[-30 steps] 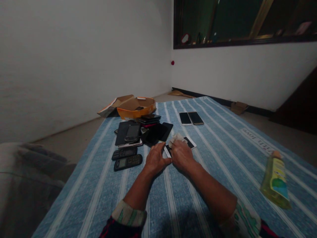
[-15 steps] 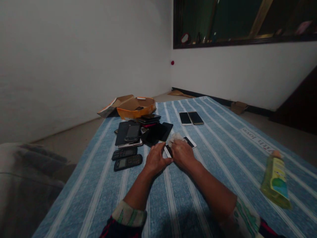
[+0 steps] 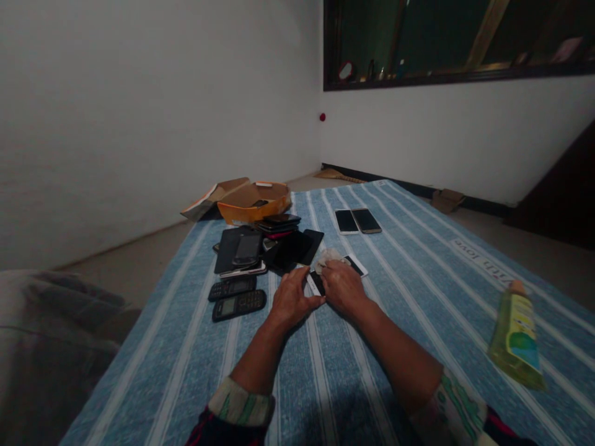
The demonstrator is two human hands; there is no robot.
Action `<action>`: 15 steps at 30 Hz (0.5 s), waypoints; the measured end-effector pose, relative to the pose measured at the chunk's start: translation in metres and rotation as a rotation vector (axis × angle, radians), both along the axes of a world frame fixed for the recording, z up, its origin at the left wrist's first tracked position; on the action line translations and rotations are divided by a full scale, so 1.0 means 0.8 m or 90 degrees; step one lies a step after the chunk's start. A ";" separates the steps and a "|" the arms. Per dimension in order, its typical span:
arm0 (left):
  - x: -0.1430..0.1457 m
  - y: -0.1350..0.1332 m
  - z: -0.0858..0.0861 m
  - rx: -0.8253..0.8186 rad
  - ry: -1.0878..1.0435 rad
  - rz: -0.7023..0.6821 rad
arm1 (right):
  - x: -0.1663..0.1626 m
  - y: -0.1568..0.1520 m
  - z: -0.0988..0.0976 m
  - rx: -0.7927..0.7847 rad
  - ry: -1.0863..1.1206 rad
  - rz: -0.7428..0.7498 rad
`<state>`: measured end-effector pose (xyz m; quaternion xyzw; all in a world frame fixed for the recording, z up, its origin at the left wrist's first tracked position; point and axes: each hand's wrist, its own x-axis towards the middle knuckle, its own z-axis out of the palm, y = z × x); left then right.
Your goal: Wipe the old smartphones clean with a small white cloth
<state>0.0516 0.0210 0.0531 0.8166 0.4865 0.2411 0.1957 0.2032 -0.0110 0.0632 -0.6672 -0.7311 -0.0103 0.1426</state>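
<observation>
White phone (image 3: 357, 266) lies flat on the striped cover (image 3: 409, 353), nearer the person than the orange box (image 3: 253, 212) and to its right. The left hand (image 3: 292, 301) brackets one end between thumb and fingers; the right hand (image 3: 343, 288) bunches a crumpled cloth (image 3: 328, 258) against the screen. It is probably light, rigid and slick, with breakable glass, best steadied by its edges.

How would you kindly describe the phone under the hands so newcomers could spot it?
On the blue striped cloth, right of the dark phone pile, lies a white-edged phone, the left hand at one end. Unlike its neighbours, it bears a pale wad, held by the right hand.
</observation>
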 end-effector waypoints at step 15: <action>0.001 -0.001 0.001 0.000 0.025 0.000 | -0.004 -0.001 -0.003 0.017 0.013 0.076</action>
